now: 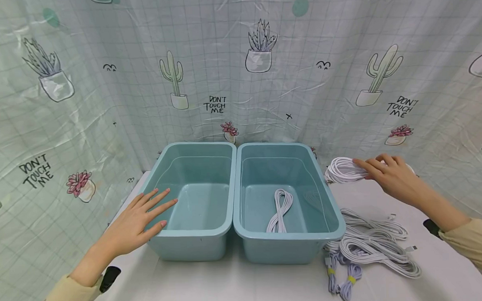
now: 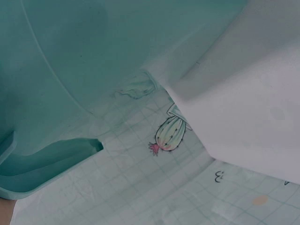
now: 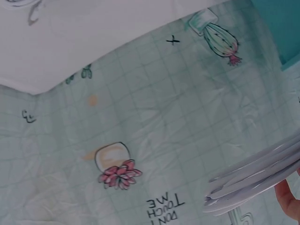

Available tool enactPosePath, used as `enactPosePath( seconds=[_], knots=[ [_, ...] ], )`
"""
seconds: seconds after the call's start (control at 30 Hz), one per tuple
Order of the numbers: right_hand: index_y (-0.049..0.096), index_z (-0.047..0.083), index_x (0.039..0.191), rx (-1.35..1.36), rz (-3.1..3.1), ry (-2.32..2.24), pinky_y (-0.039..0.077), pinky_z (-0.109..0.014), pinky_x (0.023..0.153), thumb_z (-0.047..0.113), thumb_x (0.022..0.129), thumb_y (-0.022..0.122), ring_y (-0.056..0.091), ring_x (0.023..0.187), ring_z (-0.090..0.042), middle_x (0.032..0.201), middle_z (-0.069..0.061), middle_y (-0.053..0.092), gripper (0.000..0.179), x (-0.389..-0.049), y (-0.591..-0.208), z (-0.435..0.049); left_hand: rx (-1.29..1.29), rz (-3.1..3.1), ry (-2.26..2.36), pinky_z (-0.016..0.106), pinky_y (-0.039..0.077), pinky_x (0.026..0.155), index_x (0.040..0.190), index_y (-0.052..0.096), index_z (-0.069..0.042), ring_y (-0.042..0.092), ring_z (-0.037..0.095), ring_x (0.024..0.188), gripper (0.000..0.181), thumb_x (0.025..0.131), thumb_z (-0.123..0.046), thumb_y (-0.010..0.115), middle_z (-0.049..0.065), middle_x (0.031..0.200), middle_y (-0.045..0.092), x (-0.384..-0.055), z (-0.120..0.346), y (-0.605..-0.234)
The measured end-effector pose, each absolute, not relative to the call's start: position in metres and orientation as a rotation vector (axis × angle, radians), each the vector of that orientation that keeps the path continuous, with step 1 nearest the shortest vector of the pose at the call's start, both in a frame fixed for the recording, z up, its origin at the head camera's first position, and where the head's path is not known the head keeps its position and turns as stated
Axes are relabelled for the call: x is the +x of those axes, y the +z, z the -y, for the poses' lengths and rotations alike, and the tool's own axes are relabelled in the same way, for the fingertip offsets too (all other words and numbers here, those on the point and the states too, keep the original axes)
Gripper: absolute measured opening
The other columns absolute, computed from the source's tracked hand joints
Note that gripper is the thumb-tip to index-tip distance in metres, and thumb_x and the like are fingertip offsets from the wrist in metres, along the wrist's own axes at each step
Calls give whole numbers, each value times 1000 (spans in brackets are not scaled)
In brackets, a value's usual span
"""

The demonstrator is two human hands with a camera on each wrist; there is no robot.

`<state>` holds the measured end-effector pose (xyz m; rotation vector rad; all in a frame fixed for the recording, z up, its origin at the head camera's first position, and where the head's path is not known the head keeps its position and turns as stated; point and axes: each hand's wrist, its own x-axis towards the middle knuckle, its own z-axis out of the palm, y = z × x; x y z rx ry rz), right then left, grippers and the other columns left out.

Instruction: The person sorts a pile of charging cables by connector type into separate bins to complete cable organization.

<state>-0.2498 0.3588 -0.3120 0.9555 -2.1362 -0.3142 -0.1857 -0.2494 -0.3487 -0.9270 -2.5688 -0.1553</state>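
My right hand (image 1: 391, 175) grips a coiled white cable (image 1: 343, 170), raised above the far right of the table. Its loops stick out to the left of the fingers, and in the right wrist view the white loops (image 3: 253, 176) stretch from beside a fingertip. My left hand (image 1: 137, 220) spreads its fingers over the front left corner of the left blue bin (image 1: 196, 233), holding nothing. Inside the right blue bin (image 1: 288, 235), a bundled white cable (image 1: 280, 211) lies twisted in a figure eight.
On the table (image 1: 444, 267), right of the bins, lie several grey-white cable bundles (image 1: 375, 241). In front of them are small lilac cables (image 1: 345, 279) with yellow ties. A printed curtain (image 1: 239, 97) hangs behind the bins and along the sides.
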Motion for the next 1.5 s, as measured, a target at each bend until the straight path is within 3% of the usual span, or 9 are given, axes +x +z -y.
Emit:
enactPosePath(
  seconds=[0.7,0.8,0.9,0.97,1.07,1.13,1.27,1.33,1.5],
  knots=[
    [46,11,127,1126,2117,-305,43,-46,69,37,97,11,50,84,-24,94,-3,57,53,-265,-272,-305,-922,2574,-149,46,24,101,135,40,-25,32,34,128,51,86,-30,55,7,142,36,-186,248,-349],
    [43,13,129,1149,2157,-323,43,-47,73,26,95,32,50,88,-25,100,-4,56,38,-266,-269,-296,-924,2570,-149,47,25,100,135,40,-25,33,34,128,51,86,-30,55,7,142,36,-186,248,-349],
    [40,14,131,1181,2190,-346,43,-49,77,12,83,58,49,92,-26,105,-5,56,51,-267,-266,-287,-927,2565,-147,47,25,100,135,40,-25,33,34,128,51,86,-30,55,7,141,36,-186,248,-349],
    [40,14,131,1210,2190,-363,43,-50,79,14,85,56,49,95,-26,108,-6,55,49,-268,-265,-281,-929,2562,-146,48,25,100,135,41,-25,33,34,128,51,86,-30,55,8,141,37,-186,248,-348],
    [39,14,132,1265,2171,-369,43,-50,80,27,93,37,48,96,-26,109,-5,54,41,-270,-264,-272,-932,2561,-144,48,25,100,135,40,-25,33,34,128,51,86,-30,55,8,141,37,-185,249,-348],
    [39,14,132,1302,2153,-379,42,-49,80,28,92,38,49,97,-26,109,-4,54,42,-270,-263,-265,-930,2565,-144,48,25,100,135,40,-25,33,34,128,51,86,-30,55,8,141,37,-185,249,-348],
    [38,14,133,1370,2114,-423,42,-46,79,9,75,68,49,95,-24,105,-3,52,66,-271,-262,-253,-930,2567,-150,48,25,100,135,41,-25,33,35,127,51,86,-30,55,10,140,38,-184,249,-347],
    [37,13,133,1402,2102,-447,42,-46,79,3,69,72,48,95,-23,104,-2,51,74,-272,-263,-247,-933,2561,-151,49,25,99,134,41,-24,34,35,127,50,86,-30,55,11,139,39,-183,249,-347],
    [36,15,133,1463,2085,-498,43,-47,83,4,68,74,50,98,-24,106,-2,51,75,-274,-264,-237,-940,2548,-157,50,26,98,133,43,-23,35,36,126,49,86,-30,55,11,138,41,-183,250,-347]
  ],
)
